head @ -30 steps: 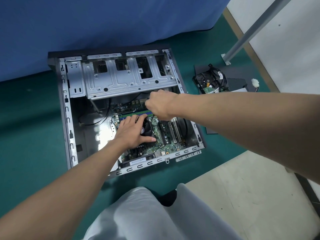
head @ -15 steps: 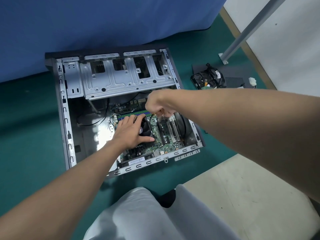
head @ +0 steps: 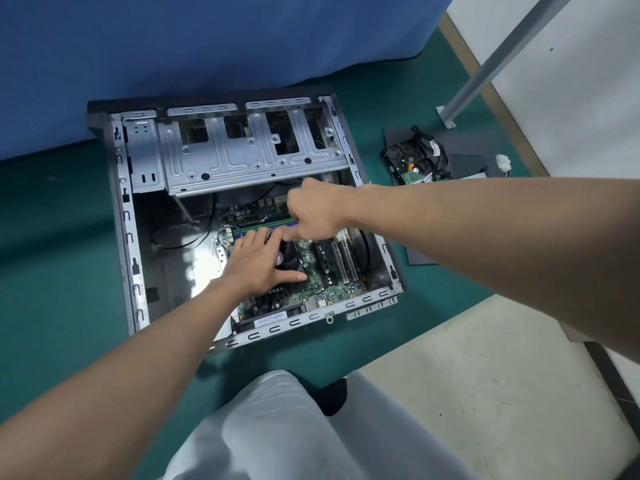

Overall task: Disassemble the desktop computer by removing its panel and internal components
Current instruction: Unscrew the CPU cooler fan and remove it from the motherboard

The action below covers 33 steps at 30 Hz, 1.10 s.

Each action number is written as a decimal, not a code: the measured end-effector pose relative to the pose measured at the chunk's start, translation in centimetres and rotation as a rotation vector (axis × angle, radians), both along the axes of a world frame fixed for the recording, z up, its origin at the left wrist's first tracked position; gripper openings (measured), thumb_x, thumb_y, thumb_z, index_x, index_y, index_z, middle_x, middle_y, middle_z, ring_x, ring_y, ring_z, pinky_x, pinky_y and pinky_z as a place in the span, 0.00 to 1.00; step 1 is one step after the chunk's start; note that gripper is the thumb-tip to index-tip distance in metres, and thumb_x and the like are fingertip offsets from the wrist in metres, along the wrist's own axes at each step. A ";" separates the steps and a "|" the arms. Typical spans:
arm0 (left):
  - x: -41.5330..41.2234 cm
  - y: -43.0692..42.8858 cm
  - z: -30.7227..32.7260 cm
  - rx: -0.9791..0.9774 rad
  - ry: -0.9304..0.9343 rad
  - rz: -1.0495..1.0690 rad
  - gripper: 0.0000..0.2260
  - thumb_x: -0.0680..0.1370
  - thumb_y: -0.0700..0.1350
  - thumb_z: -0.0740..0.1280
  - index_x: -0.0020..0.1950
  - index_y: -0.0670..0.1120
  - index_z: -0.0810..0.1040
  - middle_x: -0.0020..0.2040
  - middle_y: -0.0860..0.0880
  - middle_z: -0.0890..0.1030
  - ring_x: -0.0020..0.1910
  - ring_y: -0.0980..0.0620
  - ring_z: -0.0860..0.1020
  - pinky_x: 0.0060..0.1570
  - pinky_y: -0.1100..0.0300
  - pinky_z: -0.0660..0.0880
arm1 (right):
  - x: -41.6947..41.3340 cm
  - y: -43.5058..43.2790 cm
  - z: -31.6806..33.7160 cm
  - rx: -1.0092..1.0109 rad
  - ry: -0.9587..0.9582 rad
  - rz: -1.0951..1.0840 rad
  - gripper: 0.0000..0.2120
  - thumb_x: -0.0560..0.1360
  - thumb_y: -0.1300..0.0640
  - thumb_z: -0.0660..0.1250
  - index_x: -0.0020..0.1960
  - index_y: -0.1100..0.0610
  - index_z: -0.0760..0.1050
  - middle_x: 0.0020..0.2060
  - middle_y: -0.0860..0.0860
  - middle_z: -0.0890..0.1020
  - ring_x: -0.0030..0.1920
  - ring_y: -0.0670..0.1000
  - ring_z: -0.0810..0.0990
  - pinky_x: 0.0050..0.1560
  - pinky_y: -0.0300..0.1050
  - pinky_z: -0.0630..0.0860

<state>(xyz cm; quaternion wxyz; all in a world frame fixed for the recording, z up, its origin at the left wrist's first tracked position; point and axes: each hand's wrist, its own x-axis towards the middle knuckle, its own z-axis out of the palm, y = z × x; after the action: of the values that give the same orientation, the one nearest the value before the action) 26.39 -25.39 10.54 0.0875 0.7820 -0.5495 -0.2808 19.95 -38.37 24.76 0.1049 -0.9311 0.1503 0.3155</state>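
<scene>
Head view: the open grey metal computer case (head: 125, 223) lies on its side on the green floor (head: 52, 271). Inside, the left hand (head: 258, 263) rests flat on the black fan (head: 290, 262) over the green circuit board (head: 311, 268). The right hand (head: 315, 213) is curled above it — holding what, I cannot tell. If it slips, it could scratch the board.

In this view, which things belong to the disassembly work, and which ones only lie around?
Job: computer case, motherboard, cooler fan under left hand, right hand; already out: hard drive, dark panel.
Lying about: metal pole, blue cloth.
</scene>
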 end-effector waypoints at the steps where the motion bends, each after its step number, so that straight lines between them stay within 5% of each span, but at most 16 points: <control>1: 0.0 0.0 0.0 0.000 -0.005 -0.002 0.47 0.64 0.76 0.59 0.76 0.52 0.53 0.62 0.48 0.67 0.63 0.46 0.65 0.63 0.52 0.60 | 0.3 0.0 0.0 0.051 -0.006 -0.160 0.21 0.79 0.47 0.62 0.32 0.58 0.66 0.30 0.53 0.70 0.34 0.54 0.74 0.37 0.46 0.70; 4: 0.0 0.0 0.0 -0.002 0.005 0.011 0.48 0.64 0.76 0.60 0.77 0.53 0.53 0.65 0.47 0.67 0.64 0.47 0.64 0.64 0.52 0.59 | 0.8 -0.1 -0.4 0.221 0.006 -0.609 0.11 0.80 0.59 0.58 0.50 0.67 0.75 0.33 0.56 0.76 0.31 0.53 0.77 0.23 0.39 0.72; 6: 0.0 0.0 0.0 0.000 0.009 0.012 0.49 0.63 0.76 0.58 0.77 0.53 0.53 0.66 0.47 0.67 0.64 0.47 0.64 0.64 0.52 0.59 | 1.0 0.1 -0.1 0.345 0.059 -0.697 0.12 0.79 0.64 0.58 0.59 0.66 0.73 0.32 0.53 0.71 0.29 0.50 0.70 0.17 0.35 0.68; 8: -0.1 0.0 0.1 0.004 0.007 0.010 0.49 0.61 0.77 0.56 0.77 0.53 0.53 0.65 0.47 0.67 0.64 0.47 0.64 0.63 0.52 0.60 | 1.2 0.3 -0.1 0.193 0.091 -0.503 0.06 0.78 0.64 0.58 0.45 0.62 0.73 0.31 0.51 0.68 0.29 0.48 0.66 0.25 0.38 0.69; 10: -0.1 -0.1 0.1 0.007 0.000 0.006 0.49 0.62 0.77 0.57 0.77 0.52 0.53 0.65 0.47 0.67 0.63 0.47 0.64 0.63 0.53 0.60 | 1.1 0.8 0.0 -0.043 0.114 -0.258 0.11 0.78 0.63 0.59 0.36 0.61 0.67 0.32 0.51 0.67 0.32 0.50 0.69 0.33 0.43 0.70; 13: -0.1 -0.1 0.1 0.009 -0.020 0.001 0.46 0.65 0.76 0.60 0.76 0.51 0.55 0.64 0.47 0.67 0.63 0.47 0.64 0.63 0.53 0.60 | 0.8 1.0 0.2 -0.216 0.086 0.180 0.04 0.78 0.59 0.61 0.51 0.58 0.72 0.41 0.53 0.72 0.44 0.56 0.74 0.39 0.47 0.69; 16: -0.1 -0.1 0.2 0.011 -0.035 -0.011 0.45 0.66 0.75 0.60 0.75 0.50 0.56 0.64 0.47 0.67 0.62 0.46 0.64 0.64 0.52 0.60 | 1.2 0.8 -0.1 -0.316 0.085 0.561 0.11 0.79 0.57 0.60 0.61 0.57 0.71 0.51 0.57 0.75 0.46 0.57 0.75 0.38 0.47 0.67; 18: -0.1 0.0 0.2 0.001 -0.020 -0.004 0.44 0.67 0.74 0.61 0.75 0.51 0.56 0.63 0.47 0.67 0.63 0.46 0.64 0.64 0.52 0.60 | 1.7 0.9 0.0 -0.255 0.042 0.421 0.05 0.77 0.59 0.63 0.52 0.59 0.71 0.44 0.55 0.71 0.39 0.53 0.72 0.34 0.44 0.66; 21: -0.2 0.0 0.3 0.004 -0.004 -0.003 0.44 0.66 0.74 0.61 0.74 0.52 0.56 0.61 0.48 0.67 0.63 0.46 0.64 0.63 0.53 0.60 | 2.2 0.7 -0.4 -0.073 0.010 -0.058 0.16 0.74 0.53 0.69 0.36 0.61 0.68 0.34 0.53 0.75 0.35 0.53 0.76 0.29 0.41 0.68; 24: -0.2 0.0 0.3 0.008 -0.003 0.012 0.47 0.65 0.75 0.62 0.76 0.52 0.53 0.66 0.47 0.67 0.65 0.46 0.64 0.65 0.52 0.59 | 2.1 0.3 -0.4 0.249 0.167 -0.831 0.17 0.81 0.51 0.58 0.51 0.67 0.69 0.31 0.56 0.77 0.26 0.48 0.72 0.22 0.37 0.68; 26: -0.2 0.0 0.2 0.006 0.002 0.018 0.47 0.64 0.75 0.61 0.77 0.53 0.53 0.68 0.47 0.66 0.66 0.47 0.63 0.65 0.52 0.59 | 1.6 0.2 -0.1 0.417 0.295 -1.009 0.10 0.83 0.59 0.50 0.57 0.64 0.66 0.31 0.54 0.71 0.27 0.45 0.62 0.20 0.34 0.61; 29: -0.1 0.1 0.1 0.001 0.013 0.022 0.47 0.64 0.75 0.61 0.77 0.53 0.53 0.67 0.47 0.66 0.66 0.46 0.63 0.65 0.52 0.58 | 0.8 0.1 0.5 0.455 0.124 -0.835 0.08 0.79 0.66 0.54 0.52 0.64 0.72 0.34 0.56 0.69 0.31 0.50 0.64 0.31 0.41 0.65; 33: -0.1 0.0 0.1 0.003 0.010 0.022 0.46 0.66 0.74 0.62 0.77 0.53 0.53 0.67 0.47 0.66 0.65 0.46 0.63 0.65 0.52 0.58 | 0.1 1.0 0.5 -0.146 0.108 -0.162 0.07 0.77 0.61 0.61 0.54 0.60 0.74 0.51 0.57 0.77 0.44 0.56 0.74 0.43 0.46 0.72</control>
<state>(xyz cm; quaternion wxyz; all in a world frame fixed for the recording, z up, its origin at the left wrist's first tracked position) 26.25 -25.43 10.60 0.0920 0.7867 -0.5401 -0.2843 20.02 -37.39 25.28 0.0538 -0.9028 0.2528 0.3438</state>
